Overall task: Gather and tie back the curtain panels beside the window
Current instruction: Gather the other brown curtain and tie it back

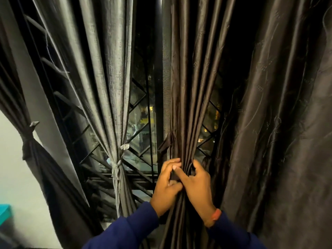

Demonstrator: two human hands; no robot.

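A dark brown satin curtain panel [190, 108] hangs in the middle, gathered into tight folds at waist height. My left hand [166, 186] and my right hand [196, 184] meet on the gathered bunch. Both pinch a dark fabric tie strip [175, 175] that runs across the folds. One loose end of the tie [165, 145] sticks out to the left of the bunch. A grey curtain panel [111, 87] to the left is bound by a knotted grey tie [116, 167]. At far left a dark panel [41, 168] is also bound by a tie [28, 139].
A wide brown embroidered curtain [280, 132] hangs loose at the right. Behind the panels is a window with a black diamond-pattern grille [142, 146] and night lights outside. A white wall [12, 168] and a teal object [4, 212] lie at the lower left.
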